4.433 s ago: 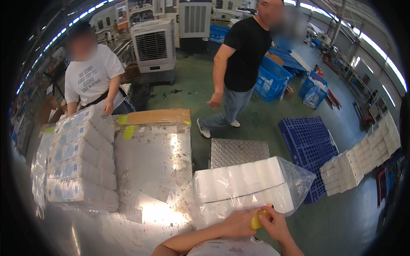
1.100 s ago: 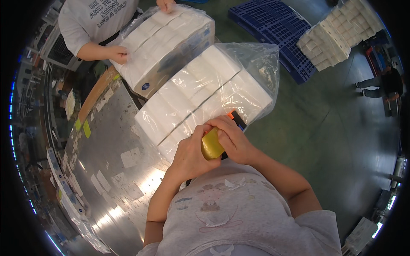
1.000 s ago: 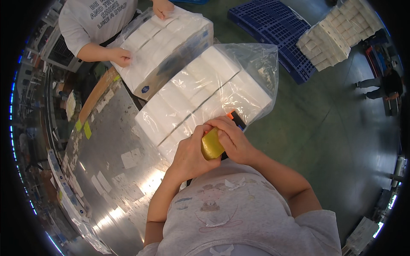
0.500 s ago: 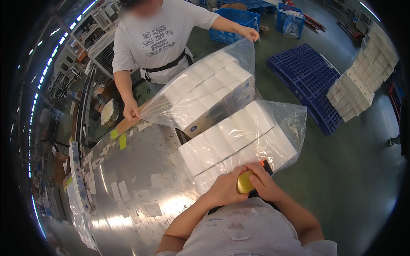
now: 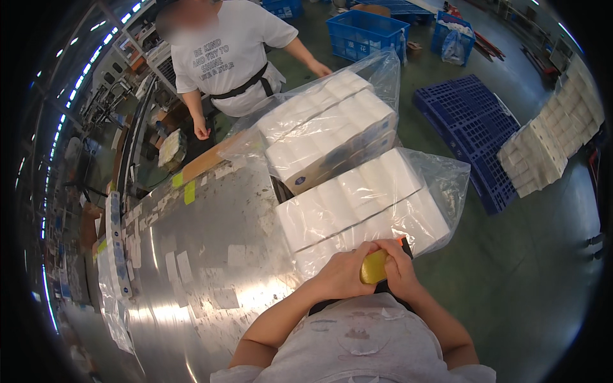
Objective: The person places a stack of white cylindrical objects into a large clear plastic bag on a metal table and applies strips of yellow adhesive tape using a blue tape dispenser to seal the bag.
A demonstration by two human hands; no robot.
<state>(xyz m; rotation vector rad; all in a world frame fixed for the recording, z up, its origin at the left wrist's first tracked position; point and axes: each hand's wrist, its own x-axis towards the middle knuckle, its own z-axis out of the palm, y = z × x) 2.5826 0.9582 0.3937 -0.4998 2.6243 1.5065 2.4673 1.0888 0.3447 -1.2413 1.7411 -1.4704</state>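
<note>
In front of my waist, my left hand [image 5: 345, 274] and my right hand [image 5: 399, 273] close around a tape dispenser [image 5: 374, 267] with a yellowish roll and black and orange parts. Just beyond it lies a clear bag [image 5: 364, 203] packed with white, rounded paper packs in rows, its loose plastic end [image 5: 447, 182] sticking out to the right. My fingers are at the near side of this bag; whether they touch it I cannot tell. Behind it stands a second clear bag [image 5: 329, 121] of similar white packs, with loose film at both ends.
A co-worker in a white T-shirt [image 5: 220, 48] stands across the metal table [image 5: 198, 255], which has paper scraps stuck on it. Blue pallets [image 5: 466, 121], stacked wrapped white packs [image 5: 543, 140] and blue crates [image 5: 367, 35] are on the floor at the far right and back.
The co-worker has let go of the far bag's film and stepped back, arms lowered. Its film has sagged on the left. My hands keep hold of the tape dispenser; the view has shifted slightly.
</note>
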